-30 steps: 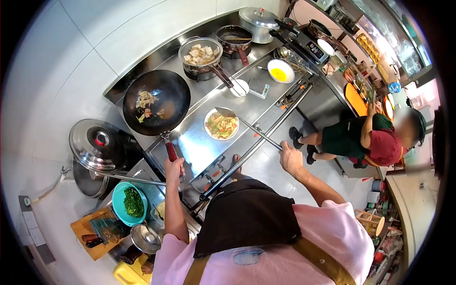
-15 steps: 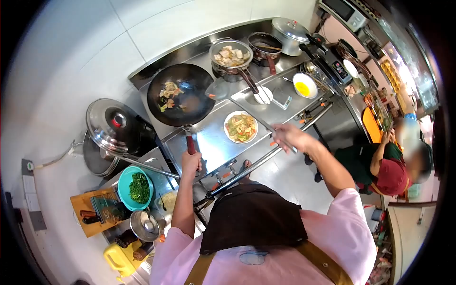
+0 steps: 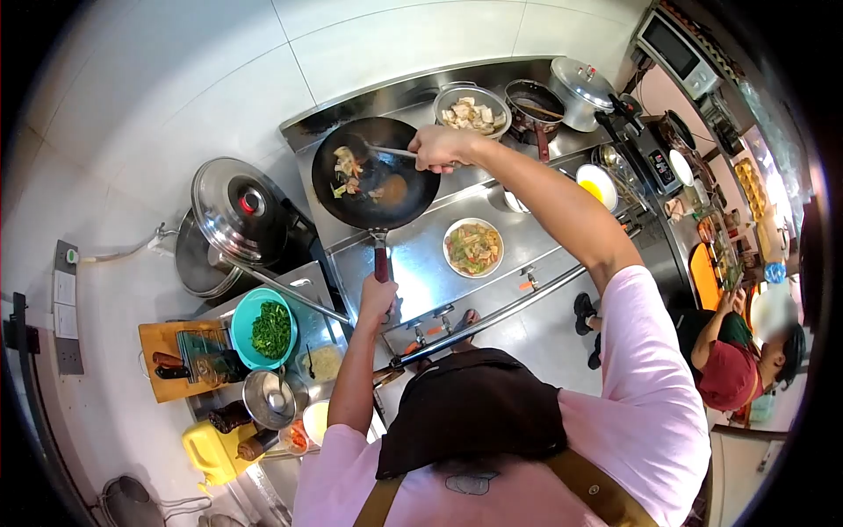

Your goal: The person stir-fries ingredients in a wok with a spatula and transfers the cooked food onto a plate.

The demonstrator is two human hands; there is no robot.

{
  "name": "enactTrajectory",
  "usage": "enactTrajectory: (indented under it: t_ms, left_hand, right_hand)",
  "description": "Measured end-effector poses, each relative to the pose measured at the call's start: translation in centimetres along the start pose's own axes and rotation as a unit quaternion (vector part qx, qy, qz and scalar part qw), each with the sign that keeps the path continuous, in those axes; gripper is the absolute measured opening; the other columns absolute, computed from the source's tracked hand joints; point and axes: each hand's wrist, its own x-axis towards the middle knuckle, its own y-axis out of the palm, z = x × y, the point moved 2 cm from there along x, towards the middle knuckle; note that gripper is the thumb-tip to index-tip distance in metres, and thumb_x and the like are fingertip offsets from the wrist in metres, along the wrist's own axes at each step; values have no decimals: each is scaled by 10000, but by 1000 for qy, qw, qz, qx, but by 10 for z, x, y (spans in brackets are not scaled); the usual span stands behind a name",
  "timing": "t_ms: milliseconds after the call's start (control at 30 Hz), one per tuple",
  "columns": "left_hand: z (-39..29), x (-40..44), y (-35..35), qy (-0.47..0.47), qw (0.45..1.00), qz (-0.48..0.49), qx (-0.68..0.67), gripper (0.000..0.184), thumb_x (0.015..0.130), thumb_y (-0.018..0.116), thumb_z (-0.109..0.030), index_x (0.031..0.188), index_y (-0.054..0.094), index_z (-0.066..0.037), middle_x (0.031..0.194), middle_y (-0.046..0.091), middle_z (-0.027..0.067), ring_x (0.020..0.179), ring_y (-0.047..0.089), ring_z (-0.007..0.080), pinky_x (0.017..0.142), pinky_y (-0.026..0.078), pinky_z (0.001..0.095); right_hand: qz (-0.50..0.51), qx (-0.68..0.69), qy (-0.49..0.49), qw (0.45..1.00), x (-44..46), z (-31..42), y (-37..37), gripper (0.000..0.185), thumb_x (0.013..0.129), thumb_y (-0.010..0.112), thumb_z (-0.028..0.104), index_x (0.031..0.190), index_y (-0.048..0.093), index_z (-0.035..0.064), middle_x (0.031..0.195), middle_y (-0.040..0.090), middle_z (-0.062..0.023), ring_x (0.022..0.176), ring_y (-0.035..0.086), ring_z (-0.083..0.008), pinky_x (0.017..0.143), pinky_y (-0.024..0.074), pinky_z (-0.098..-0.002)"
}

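Observation:
My left hand (image 3: 378,297) is wrapped round the red-brown handle (image 3: 380,263) of a dark wok (image 3: 413,195) on the steel stove. Over the wok's right rim, my right hand (image 3: 442,149) grips the long metal handle of a wok spatula (image 3: 393,152). Its head reaches into the wok, near the far left side, and is hard to make out against the dark metal. A few pieces of cooked food (image 3: 348,169) and a little brown liquid (image 3: 392,190) lie inside. To the wok's right stands a white plate (image 3: 448,255) heaped with sliced, stir-fried food (image 3: 474,246).
Behind my right arm are a strainer of pale chunks (image 3: 471,114), a dark saucepan (image 3: 527,95) and a lidded pot (image 3: 583,92). A turquoise bowl of greens (image 3: 270,329) stands left, near knives (image 3: 171,365). A steel rail (image 3: 518,290) runs along the front. A co-worker (image 3: 731,373) stands right.
My right hand has moved left and away from me, carrying the spatula from over the stove into the wok. My left hand keeps its hold on the handle. The view has shifted.

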Motion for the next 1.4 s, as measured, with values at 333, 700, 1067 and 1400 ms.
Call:
enactTrajectory:
  t_ms: [333,700,1067,1400]
  left_hand:
    - [-3,2,-9,-17,1000,-3,-1,141,789,617,-50,874,511,-12,559,520,51,395,503,159,336,387,323]
    - [-10,-2,-5,-1,1000,-9,18,98,785,612,-52,806,521,-24,555,533,51,388,499,163,353,390,315]
    - [1,4,-9,-3,1000,-9,23,97,786,613,-66,791,520,-39,555,522,43,405,510,160,356,402,323]
    - [-9,3,-42,-17,999,25,40,152,770,645,-80,827,505,-69,562,504,27,413,494,151,362,380,319]
  right_hand:
    - [-46,-539,-211,814,-66,-37,0,274,835,598,77,1088,703,96,927,704,-146,882,696,-343,728,564,-453]
    - [-181,-413,-32,892,-51,-50,60,526,876,536,43,1386,434,-40,1116,616,-226,910,690,-345,742,590,-410]
    - [-28,-351,-48,935,-106,-46,49,405,810,600,40,1212,623,-3,988,675,-271,983,665,-389,808,546,-471]
    - [-60,-219,-157,961,-19,-123,39,611,761,609,56,1359,577,180,1048,679,-246,915,659,-417,853,519,-447]
